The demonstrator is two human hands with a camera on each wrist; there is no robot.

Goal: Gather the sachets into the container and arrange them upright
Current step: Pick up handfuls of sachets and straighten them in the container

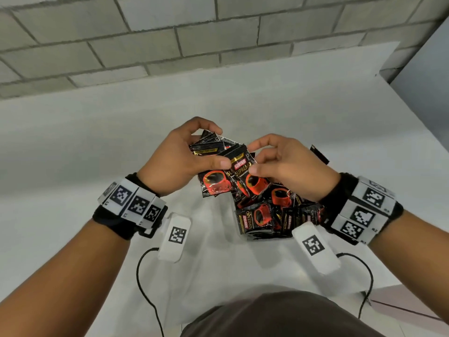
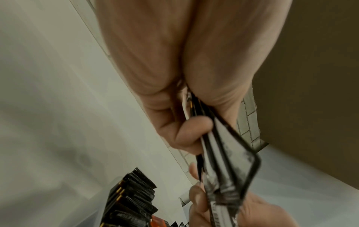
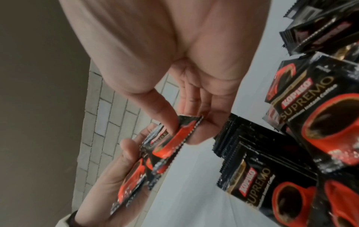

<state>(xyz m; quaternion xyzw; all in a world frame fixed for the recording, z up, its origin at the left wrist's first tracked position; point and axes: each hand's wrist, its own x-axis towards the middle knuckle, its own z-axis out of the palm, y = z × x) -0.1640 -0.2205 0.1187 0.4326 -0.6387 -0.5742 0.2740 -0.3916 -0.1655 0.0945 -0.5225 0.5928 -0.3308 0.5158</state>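
Observation:
Above the white table (image 1: 121, 142), my left hand (image 1: 220, 148) grips a fanned bundle of black sachets (image 1: 216, 184) printed with a red cup. My right hand (image 1: 251, 158) pinches the front sachet of that bundle (image 3: 180, 135) between thumb and fingers. In the left wrist view the bundle (image 2: 229, 161) shows edge-on, silver backs outward. Below my right wrist is a dense cluster of several more sachets (image 1: 264, 215), some on edge (image 2: 132, 199). One sachet (image 1: 319, 154) lies apart to the right. No container wall shows plainly.
A grey brick wall (image 1: 170, 40) runs along the table's far side. The table's right edge (image 1: 388, 76) is close to the stray sachet. Black cables (image 1: 143, 276) trail from both wrist units near my body.

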